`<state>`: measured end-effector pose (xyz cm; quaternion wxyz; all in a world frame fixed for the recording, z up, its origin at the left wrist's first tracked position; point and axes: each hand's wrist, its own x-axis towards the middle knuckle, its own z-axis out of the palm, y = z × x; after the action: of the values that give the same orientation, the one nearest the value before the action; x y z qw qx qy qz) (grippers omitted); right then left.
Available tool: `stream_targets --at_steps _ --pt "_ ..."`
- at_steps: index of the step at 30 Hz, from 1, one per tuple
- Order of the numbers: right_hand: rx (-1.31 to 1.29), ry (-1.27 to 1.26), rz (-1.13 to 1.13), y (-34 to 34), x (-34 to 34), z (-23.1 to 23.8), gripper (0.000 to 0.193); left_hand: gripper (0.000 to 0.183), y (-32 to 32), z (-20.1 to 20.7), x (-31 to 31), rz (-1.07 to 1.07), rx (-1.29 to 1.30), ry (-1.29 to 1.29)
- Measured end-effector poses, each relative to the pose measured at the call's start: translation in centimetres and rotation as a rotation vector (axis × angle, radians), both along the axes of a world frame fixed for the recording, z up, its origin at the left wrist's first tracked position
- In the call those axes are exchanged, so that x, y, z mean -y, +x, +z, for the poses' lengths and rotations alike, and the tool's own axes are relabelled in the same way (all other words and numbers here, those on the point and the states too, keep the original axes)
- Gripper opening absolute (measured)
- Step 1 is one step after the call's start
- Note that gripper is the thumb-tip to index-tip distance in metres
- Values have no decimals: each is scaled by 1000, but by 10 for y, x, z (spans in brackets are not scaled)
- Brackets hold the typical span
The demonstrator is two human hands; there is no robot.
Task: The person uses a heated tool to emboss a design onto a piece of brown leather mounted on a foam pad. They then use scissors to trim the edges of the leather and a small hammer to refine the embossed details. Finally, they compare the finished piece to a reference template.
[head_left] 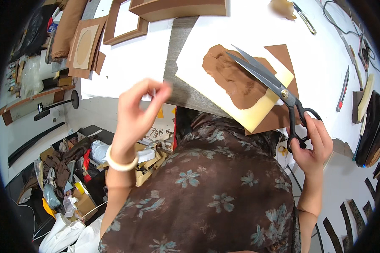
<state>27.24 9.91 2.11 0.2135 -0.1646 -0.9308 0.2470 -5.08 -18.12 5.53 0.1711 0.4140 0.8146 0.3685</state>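
Observation:
My right hand (312, 145) grips the black handles of large fabric scissors (278, 86), thumb and fingers at the loops. The long grey blades stand slightly apart and point to the upper left. They lie over a crumpled piece of brown leather or fabric (236, 82) with an uneven outline. Beneath it is a pale yellow, foam-like sheet (261, 111), with a flat brown sheet (289, 63) under its right side. My left hand (137, 109), with a pale bangle at the wrist, hovers beyond the table edge, thumb and forefinger pinched together; blur hides anything between them.
Brown box frames (179, 10) sit at the table's far edge, with brown panels and an oval cutout (84, 48) to the left. A cutter (304, 19) and a red-grey knife (343, 89) lie at right. Scraps and bags (67, 177) fill the floor at left.

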Motion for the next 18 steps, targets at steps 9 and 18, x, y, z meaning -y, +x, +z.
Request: stream_targets --at_steps 9,18 --pt "-38 12 -2 -16 7 -15 62 11 -11 -51 -101 142 -113 174" --pt "-27 -58 -368 -12 -15 -10 50 18 -58 -63 -34 476 108 439"
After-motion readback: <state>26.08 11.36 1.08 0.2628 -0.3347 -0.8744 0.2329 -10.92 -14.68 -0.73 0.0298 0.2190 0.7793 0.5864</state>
